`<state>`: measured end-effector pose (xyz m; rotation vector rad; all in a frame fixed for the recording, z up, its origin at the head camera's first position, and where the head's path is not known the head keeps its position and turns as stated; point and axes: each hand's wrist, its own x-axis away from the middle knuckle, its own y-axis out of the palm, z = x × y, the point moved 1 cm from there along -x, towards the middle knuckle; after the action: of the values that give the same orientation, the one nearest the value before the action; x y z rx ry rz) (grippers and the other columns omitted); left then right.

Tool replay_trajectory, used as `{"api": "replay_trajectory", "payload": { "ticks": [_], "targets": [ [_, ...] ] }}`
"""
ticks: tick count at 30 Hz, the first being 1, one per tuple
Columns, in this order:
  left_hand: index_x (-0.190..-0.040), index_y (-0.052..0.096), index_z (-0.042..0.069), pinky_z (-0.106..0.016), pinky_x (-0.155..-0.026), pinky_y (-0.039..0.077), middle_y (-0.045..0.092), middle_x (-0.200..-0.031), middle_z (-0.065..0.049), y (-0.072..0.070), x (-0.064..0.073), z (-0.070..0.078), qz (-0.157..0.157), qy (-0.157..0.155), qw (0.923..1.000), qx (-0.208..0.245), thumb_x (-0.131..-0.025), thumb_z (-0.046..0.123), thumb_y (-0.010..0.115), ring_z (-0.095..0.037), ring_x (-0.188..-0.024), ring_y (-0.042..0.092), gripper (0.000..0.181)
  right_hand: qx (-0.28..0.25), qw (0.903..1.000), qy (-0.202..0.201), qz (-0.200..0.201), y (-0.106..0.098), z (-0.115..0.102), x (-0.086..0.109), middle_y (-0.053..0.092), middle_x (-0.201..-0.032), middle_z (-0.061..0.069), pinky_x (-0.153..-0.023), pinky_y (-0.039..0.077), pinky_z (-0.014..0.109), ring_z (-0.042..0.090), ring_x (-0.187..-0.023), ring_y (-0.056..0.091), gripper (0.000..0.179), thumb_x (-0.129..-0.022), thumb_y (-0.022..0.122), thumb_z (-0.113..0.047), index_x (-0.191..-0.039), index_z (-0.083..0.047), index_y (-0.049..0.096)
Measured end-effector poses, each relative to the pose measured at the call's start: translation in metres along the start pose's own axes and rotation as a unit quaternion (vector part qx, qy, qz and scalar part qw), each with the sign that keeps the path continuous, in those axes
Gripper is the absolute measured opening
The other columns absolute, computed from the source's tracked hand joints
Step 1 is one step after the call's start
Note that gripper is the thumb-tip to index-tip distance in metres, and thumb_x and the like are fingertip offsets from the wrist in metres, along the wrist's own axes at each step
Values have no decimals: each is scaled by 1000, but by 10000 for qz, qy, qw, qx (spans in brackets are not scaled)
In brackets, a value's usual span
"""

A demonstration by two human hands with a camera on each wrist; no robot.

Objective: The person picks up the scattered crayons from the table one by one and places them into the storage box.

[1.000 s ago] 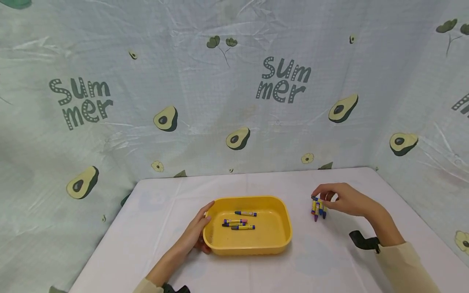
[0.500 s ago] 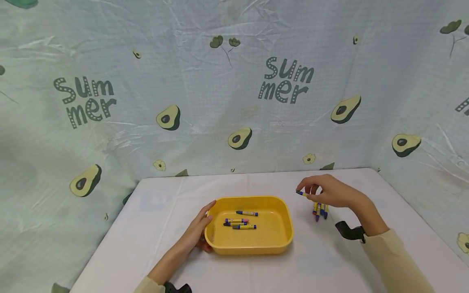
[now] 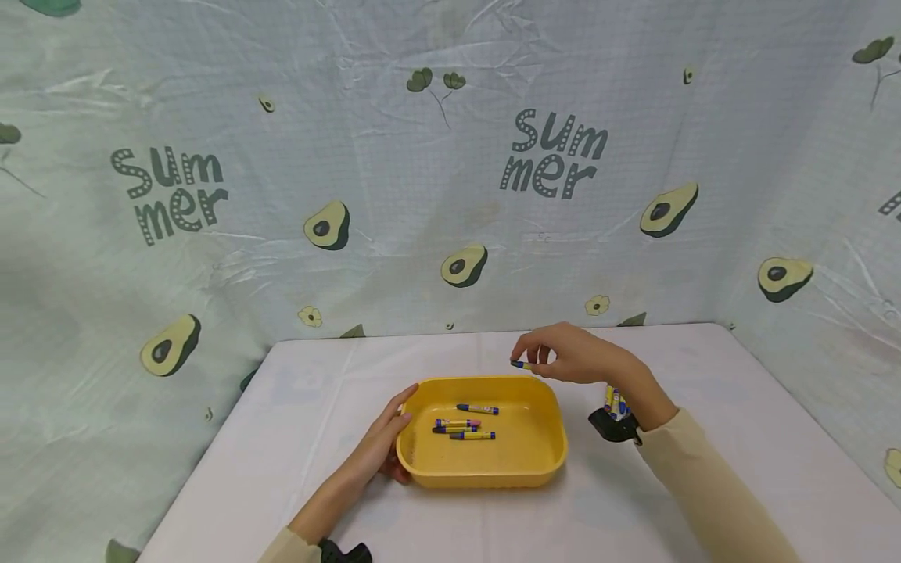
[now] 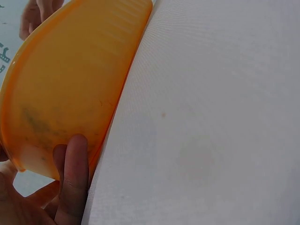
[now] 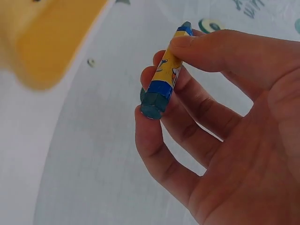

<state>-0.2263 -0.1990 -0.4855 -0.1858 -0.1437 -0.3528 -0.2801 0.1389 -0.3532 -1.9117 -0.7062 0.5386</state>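
The left hand [image 3: 381,441] is clamped on the left end of a round-cornered yellow tray [image 3: 524,442], where four wrapped crayons [image 3: 473,435] are laid roughly left to right. On the worktop [image 3: 242,477], other crayons [image 3: 615,399] are partly hidden by the right arm [image 3: 649,399]. Near the far rim, a flat-butted, taper-tipped green crayon [image 5: 164,74] is pinched aloft, left to right, by the right hand [image 3: 570,354].

Avocado-print cloth [image 3: 394,297] behind wht tbl [image 3: 563,524]

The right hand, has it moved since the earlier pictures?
Yes, the right hand has moved left, toward the yellow tray, judged against the summer print above.
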Motion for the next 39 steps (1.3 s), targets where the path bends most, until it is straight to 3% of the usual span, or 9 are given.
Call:
{"api": "replay_trajectory", "payload": {
  "ticks": [9,16,26,39],
  "targets": [
    [-146,25,49,-40,-50,58,63,-105,-23,-1,0,1,47,-56,10000,-22,-103,40,35,-20,-51,62,45,-54,9984,-258,-504,30,-20,-47,68,-101,-1,-77,53,24,10,-89,58,24,-92,59,-15,-113,-24,67],
    [-146,24,49,-38,-50,58,65,-95,-20,1,-3,2,32,-120,9999,-31,-103,42,35,-20,-51,63,45,-47,9962,-366,-789,49,-27,-69,66,-97,-8,-77,53,22,9,-87,58,25,-91,62,-15,-113,-25,68],
    [-147,22,48,-41,-52,59,66,-95,-21,2,-6,4,26,-86,10000,-3,-103,42,33,-21,-53,63,46,-336,9916,-148,-1241,75,-32,-87,64,-91,-5,-65,54,20,10,-74,58,24,-90,65,-12,-110,-24,68],
    [-148,20,47,-37,-50,58,66,-100,-21,2,-6,4,-59,-49,10000,6,-104,42,32,-21,-53,64,46,-617,9831,41,-1723,99,-32,-99,62,-87,-5,-60,55,21,11,-65,59,20,-90,66,-13,-106,-25,68]
  ]
}}
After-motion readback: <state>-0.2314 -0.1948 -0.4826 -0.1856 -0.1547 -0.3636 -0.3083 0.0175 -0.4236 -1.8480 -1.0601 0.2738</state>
